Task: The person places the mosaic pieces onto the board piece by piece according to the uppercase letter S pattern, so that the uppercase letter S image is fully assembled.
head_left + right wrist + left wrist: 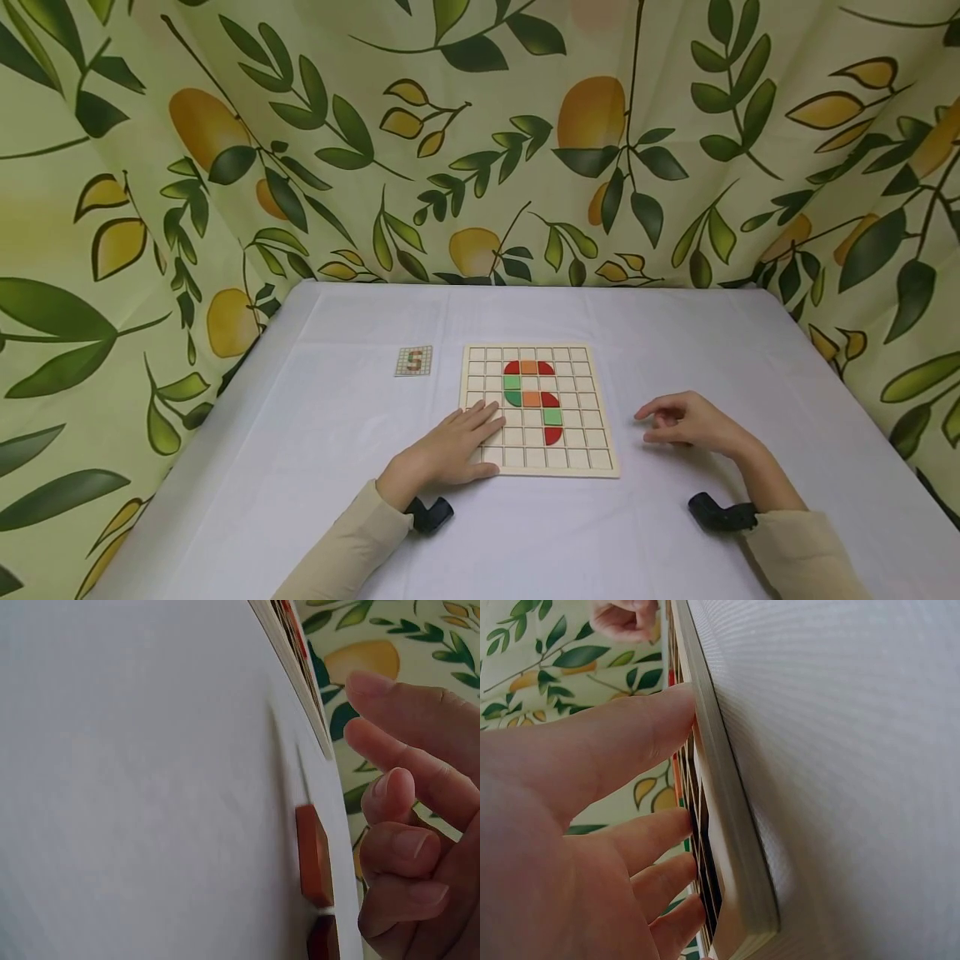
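Observation:
A wooden grid board [592,454] lies on the table with several red, orange and green pieces [531,399] set in its squares, tracing an S-like shape. My left hand [453,446] rests on its left side with fingers spread, the thumb near the front edge. Right of the board, my right hand [697,423] hovers with loosely bent fingers and nothing between them. Below those fingers, in the right wrist view, an orange block [313,855] and a dark red block [324,939] lie on the cloth; the hand hides them in the head view.
A small pattern card [413,361] showing a similar S on a grid lies left of the board. White cloth [315,417] covers the table. A leafy, fruit-printed curtain [480,167] hangs behind it and at both sides. Black cameras are strapped to both wrists.

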Demonstrator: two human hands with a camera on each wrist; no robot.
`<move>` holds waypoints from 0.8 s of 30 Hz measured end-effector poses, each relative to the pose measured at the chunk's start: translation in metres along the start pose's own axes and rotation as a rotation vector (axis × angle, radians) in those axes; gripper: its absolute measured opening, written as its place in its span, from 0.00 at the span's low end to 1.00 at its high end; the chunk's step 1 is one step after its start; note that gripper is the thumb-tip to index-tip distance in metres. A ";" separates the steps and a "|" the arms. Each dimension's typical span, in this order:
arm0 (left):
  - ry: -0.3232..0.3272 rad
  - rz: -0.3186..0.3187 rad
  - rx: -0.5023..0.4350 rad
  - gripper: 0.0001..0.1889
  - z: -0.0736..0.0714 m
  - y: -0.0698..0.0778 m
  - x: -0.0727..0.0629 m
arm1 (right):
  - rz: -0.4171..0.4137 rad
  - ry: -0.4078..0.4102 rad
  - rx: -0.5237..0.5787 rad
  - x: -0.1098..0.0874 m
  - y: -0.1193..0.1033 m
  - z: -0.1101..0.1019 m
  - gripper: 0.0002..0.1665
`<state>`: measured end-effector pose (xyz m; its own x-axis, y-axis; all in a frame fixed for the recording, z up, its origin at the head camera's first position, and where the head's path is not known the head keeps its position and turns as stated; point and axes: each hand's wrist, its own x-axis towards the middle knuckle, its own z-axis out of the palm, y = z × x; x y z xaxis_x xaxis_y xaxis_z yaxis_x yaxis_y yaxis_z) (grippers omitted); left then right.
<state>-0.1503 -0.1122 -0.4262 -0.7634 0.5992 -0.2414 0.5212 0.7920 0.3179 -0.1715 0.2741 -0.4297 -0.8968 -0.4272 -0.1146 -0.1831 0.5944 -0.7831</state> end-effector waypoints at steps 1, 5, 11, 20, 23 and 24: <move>-0.001 -0.001 0.001 0.37 0.000 0.000 0.000 | 0.012 -0.004 0.000 0.000 0.001 -0.002 0.19; -0.002 -0.002 0.005 0.37 0.000 0.000 0.000 | 0.027 -0.010 -0.008 -0.002 0.006 -0.007 0.20; -0.003 0.003 0.002 0.37 -0.001 0.001 -0.001 | 0.040 -0.009 0.002 -0.005 0.012 -0.012 0.21; -0.003 0.005 -0.014 0.37 -0.001 0.001 -0.001 | 0.006 -0.004 -0.047 -0.010 0.020 -0.018 0.22; -0.003 0.005 -0.017 0.37 -0.001 0.001 -0.001 | 0.011 -0.009 -0.045 -0.012 0.022 -0.018 0.22; -0.003 0.005 -0.019 0.37 -0.001 0.001 -0.001 | 0.015 -0.012 -0.046 -0.012 0.022 -0.019 0.22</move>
<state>-0.1490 -0.1122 -0.4243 -0.7593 0.6039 -0.2426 0.5181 0.7865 0.3361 -0.1719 0.3053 -0.4345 -0.8946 -0.4264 -0.1336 -0.1883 0.6310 -0.7525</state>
